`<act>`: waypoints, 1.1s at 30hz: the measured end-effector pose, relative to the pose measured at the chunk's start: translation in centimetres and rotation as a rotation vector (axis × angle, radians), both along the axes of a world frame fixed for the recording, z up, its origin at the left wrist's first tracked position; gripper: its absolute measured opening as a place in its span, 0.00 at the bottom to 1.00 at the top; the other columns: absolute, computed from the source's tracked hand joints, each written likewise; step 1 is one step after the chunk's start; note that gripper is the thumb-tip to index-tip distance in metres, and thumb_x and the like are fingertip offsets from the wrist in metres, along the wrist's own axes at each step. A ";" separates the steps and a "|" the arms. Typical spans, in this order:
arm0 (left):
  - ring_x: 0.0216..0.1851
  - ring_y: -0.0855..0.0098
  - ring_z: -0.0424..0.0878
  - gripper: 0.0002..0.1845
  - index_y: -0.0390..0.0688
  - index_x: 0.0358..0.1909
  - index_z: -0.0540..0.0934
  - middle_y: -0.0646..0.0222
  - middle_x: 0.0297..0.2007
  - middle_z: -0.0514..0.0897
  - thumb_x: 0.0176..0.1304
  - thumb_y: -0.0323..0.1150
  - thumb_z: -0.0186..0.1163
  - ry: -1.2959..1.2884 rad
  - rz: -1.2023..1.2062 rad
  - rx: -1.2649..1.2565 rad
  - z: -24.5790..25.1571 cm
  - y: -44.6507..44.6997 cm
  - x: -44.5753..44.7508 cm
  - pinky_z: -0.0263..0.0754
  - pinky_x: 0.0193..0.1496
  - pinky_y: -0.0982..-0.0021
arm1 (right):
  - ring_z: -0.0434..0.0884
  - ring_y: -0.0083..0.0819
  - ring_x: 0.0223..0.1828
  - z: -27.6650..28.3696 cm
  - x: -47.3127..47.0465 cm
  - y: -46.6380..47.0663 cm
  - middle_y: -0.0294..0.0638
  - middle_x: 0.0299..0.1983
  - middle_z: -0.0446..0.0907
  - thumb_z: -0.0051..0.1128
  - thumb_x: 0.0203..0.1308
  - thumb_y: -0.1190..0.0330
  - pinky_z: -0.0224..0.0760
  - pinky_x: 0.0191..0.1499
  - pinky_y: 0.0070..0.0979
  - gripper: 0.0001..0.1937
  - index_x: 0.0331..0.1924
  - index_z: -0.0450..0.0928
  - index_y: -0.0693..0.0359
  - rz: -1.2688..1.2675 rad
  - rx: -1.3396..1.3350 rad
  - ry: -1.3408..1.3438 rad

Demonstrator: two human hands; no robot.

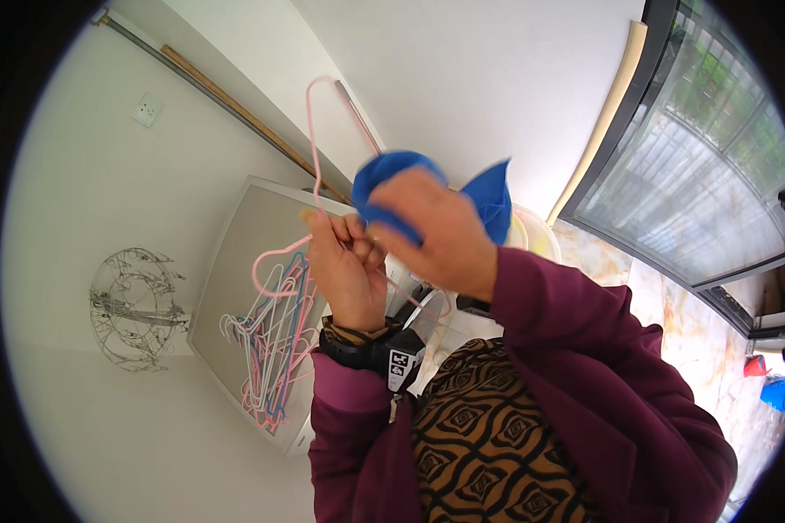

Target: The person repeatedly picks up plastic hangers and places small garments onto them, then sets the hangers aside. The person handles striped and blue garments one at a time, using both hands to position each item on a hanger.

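Observation:
My left hand (352, 271) grips a pink clothes hanger (314, 140) near its hook, which curls out to the left. The hanger's loop sticks up above the fist, and part of it also shows under my right wrist. Blurred by motion, my right hand (435, 229) is close beside the left with a blue cloth (490, 202) in it. The cloth curls over the knuckles and hangs out behind the hand; its full shape is hidden. Left of my hands, several pink, white and blue hangers (271, 346) lie tangled on the grey top of a white appliance (232, 261).
A round wire drying rack (137, 307) is against the wall. A metal pole (190, 75) and a wooden stick (229, 101) lean there. Behind the cloth stands a pale bucket (540, 235). To the right are a beige tube (602, 124) and a black-framed glass door (693, 170).

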State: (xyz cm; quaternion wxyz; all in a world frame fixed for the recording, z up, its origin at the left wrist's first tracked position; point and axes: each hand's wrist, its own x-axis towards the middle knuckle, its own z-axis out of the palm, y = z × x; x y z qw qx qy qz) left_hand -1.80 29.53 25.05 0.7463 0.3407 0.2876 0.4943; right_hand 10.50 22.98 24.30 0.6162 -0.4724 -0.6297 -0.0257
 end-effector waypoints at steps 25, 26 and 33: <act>0.17 0.85 0.55 0.24 0.45 0.20 0.65 0.70 0.21 0.73 0.75 0.47 0.43 0.682 -0.776 0.274 -9.6 -0.4 -1.2 0.47 0.19 0.80 | 0.81 0.24 0.42 -6.3 13.9 -11.5 0.40 0.40 0.82 0.56 0.66 0.67 0.74 0.48 0.22 0.15 0.51 0.77 0.67 0.416 -0.804 0.563; 0.17 0.85 0.56 0.25 0.44 0.19 0.67 0.71 0.21 0.74 0.75 0.47 0.43 0.717 -0.799 0.301 -10.0 -0.4 -0.9 0.49 0.20 0.80 | 0.80 0.23 0.43 -6.7 14.1 -12.1 0.39 0.40 0.83 0.56 0.65 0.68 0.73 0.49 0.22 0.14 0.50 0.78 0.67 0.429 -0.801 0.599; 0.22 0.83 0.61 0.26 0.40 0.22 0.75 0.78 0.18 0.68 0.73 0.48 0.47 0.802 -0.923 0.304 -14.1 -0.4 2.3 0.56 0.26 0.77 | 0.78 0.20 0.41 -9.0 15.1 -14.9 0.36 0.37 0.83 0.54 0.65 0.69 0.71 0.48 0.19 0.11 0.45 0.81 0.67 0.427 -1.031 0.645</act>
